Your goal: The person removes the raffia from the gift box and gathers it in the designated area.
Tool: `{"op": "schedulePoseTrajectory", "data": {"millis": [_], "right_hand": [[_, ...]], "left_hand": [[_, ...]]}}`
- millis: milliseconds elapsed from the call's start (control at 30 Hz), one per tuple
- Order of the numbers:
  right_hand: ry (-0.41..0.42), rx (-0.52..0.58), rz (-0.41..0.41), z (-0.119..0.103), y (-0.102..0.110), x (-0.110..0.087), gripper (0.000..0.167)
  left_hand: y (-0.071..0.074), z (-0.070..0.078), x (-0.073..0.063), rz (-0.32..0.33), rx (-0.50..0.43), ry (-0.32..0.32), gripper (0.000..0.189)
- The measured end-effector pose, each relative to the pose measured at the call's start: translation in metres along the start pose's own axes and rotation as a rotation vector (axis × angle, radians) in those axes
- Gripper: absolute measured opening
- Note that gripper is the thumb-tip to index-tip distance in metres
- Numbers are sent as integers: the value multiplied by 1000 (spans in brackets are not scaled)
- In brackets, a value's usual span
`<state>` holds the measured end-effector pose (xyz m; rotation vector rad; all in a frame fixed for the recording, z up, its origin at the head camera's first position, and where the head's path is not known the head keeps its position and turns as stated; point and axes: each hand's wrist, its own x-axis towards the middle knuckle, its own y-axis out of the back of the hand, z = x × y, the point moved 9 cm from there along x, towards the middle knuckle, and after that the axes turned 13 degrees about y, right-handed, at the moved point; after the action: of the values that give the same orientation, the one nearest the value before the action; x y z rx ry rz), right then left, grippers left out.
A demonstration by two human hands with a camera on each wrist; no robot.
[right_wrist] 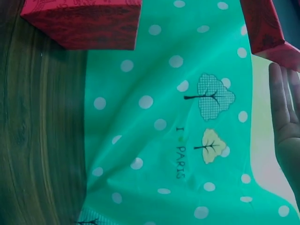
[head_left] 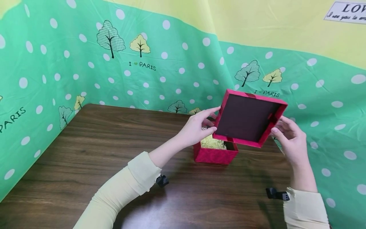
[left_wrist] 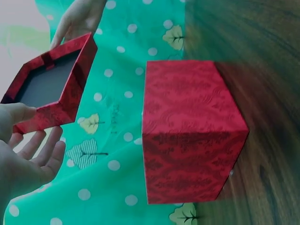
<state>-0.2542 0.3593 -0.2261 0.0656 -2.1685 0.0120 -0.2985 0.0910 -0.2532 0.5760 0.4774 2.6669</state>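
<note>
Cream left sleeve and right sleeve nearest camera; both hands on the red lid, up off its box

Left arm: reaches in diagonally from bottom left, cuff folded back. Left hand grasping the lid by its left side, thumb on the near rim, fingers spread behind and under.

Right arm: nearly vertical at far right. Right hand pinching the lid's right side, thumb in front, fingers behind.

Lid: tilted, dark inside toward the head camera, clear of the box. Red patterned box sits open on the table below it, pale yellow shredded filler inside.

Surface: dark brown wood-grain table, glare at near edge.

Room: green dotted cloth behind and both sides, tree prints, "PARIS" lettering, yellow upper band.
</note>
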Motion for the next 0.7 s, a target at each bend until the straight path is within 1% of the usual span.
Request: {"op": "schedulePoseTrajectory", "data": {"millis": [67, 200, 300, 433, 533, 700], "right_hand": [[-26, 10, 11, 0, 3, -1, 44], [-90, -56, 29, 2, 10, -3, 45], [-98, -69, 27, 1, 14, -3, 47], [-63, 65, 8, -1, 16, -3, 50], [-51, 137, -4, -2, 19, -3, 52], [-64, 142, -16, 0, 27, -4, 55]], "left_hand": [[-3, -1, 0, 4, -20, 18, 66], [-9, 0, -1, 16, -67, 35, 67], [-13, 2, -2, 17, -102, 33, 67], [-19, 4, -2, 2, -120, 36, 67], [-25, 4, -3, -20, -129, 49, 66], [-34, 2, -2, -44, -134, 67, 66]]}}
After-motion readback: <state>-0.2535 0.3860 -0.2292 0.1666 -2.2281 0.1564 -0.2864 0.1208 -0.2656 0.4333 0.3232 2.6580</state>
